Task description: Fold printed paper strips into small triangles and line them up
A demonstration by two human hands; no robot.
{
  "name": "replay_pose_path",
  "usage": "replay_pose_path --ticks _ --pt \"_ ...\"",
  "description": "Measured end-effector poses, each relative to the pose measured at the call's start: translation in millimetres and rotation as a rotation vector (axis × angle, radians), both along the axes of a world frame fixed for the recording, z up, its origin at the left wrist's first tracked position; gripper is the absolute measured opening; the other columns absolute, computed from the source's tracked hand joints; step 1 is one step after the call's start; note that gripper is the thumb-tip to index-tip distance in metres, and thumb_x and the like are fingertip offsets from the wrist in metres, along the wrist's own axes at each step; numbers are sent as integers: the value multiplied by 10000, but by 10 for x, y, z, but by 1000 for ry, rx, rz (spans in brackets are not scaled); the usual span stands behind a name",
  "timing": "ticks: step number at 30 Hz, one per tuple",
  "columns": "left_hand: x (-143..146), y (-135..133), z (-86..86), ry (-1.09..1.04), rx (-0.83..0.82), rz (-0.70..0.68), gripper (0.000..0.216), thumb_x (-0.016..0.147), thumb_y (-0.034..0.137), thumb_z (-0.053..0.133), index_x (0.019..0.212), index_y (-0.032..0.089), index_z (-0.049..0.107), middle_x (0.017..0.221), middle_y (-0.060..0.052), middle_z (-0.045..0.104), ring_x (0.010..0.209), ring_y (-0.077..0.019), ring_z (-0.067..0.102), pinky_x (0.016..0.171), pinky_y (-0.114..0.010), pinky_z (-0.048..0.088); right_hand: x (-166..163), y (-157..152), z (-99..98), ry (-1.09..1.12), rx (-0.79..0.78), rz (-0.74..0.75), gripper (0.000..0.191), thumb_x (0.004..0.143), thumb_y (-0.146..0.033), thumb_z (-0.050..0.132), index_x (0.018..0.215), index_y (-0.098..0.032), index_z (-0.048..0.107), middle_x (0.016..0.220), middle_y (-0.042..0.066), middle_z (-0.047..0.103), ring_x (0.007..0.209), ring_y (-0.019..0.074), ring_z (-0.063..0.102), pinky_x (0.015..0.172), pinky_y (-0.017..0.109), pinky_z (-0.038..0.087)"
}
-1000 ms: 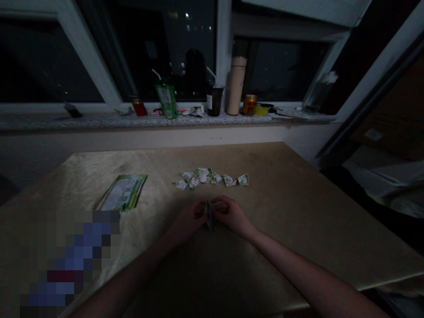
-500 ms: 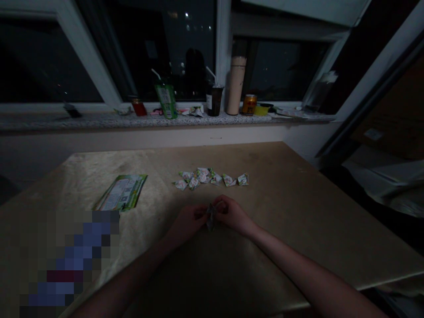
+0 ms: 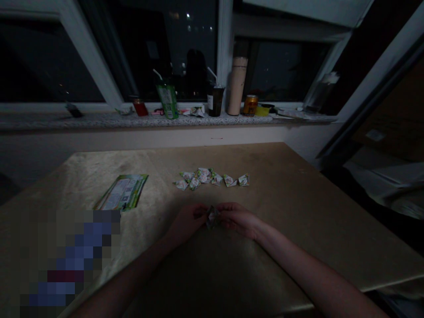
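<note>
Between my two hands, low over the near middle of the table, is a small folded paper [image 3: 212, 217] with a dark, pale-patched print. My left hand [image 3: 188, 222] pinches its left side with closed fingers. On the other side my right hand [image 3: 241, 218] is closed at the paper's right edge, its fingers pointing left and partly hiding each other. Dim light blurs the paper's exact shape. Beyond my hands lies a cluster of folded paper pieces [image 3: 204, 175], white with green and red print, with two more such pieces to its right.
A stack of green and white printed leaflets [image 3: 126, 193] rests on the brown-covered table [image 3: 281, 190], left of my hands. Along the windowsill [image 3: 185, 121] stand a green bottle [image 3: 168, 100], a dark cup [image 3: 215, 101], a tall pinkish tumbler [image 3: 237, 86] and a gold can [image 3: 251, 106].
My right hand has flattened and turned, its fingers now stretched more toward the left. The folded paper shows a broader face than before. My left hand has barely moved.
</note>
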State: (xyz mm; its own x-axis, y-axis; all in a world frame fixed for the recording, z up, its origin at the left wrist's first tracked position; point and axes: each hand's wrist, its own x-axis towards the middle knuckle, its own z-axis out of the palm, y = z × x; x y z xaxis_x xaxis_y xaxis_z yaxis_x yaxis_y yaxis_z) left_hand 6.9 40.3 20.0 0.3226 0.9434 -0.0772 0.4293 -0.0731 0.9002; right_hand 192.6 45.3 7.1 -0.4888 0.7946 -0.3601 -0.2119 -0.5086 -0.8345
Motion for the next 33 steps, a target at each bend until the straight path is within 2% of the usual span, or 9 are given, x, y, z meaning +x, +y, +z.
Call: replay_pose_path --ticks 5,11,21,27,33 --pt "-32 15 4 42 5 37 157 715 320 606 760 200 698 762 -22 723 750 -254 670 679 -290 469 42 6 26 7 22 96 180 540 -135 662 719 -142 680 570 -44 592 416 39 443 369 155 234" --pt "-55 15 5 23 -41 3 188 734 345 578 774 195 684 757 -20 721 733 -248 669 650 -284 466 64 -1 75 42 1 136 208 560 -136 671 767 -136 695 552 -53 577 409 30 412 421 158 305" --pt "-62 18 14 -103 -112 -26 197 735 343 592 811 176 661 768 -17 693 711 -217 642 670 -290 472 78 1 65 87 -118 90 213 575 -138 716 786 -127 690 564 -51 577 442 38 455 432 162 338" --pt "-70 -4 7 -274 -221 -101 312 800 413 547 979 171 630 926 -50 685 815 -231 651 736 -338 502 66 10 42 123 -85 57 239 571 -157 745 797 -143 671 654 -25 641 535 74 559 502 178 404" --pt "-53 9 -39 -328 -230 -132 356 726 355 714 1012 175 604 951 -49 679 888 -229 635 806 -349 476 29 2 3 113 -10 8 238 593 -207 749 800 -150 646 696 -5 653 583 91 587 532 189 408"
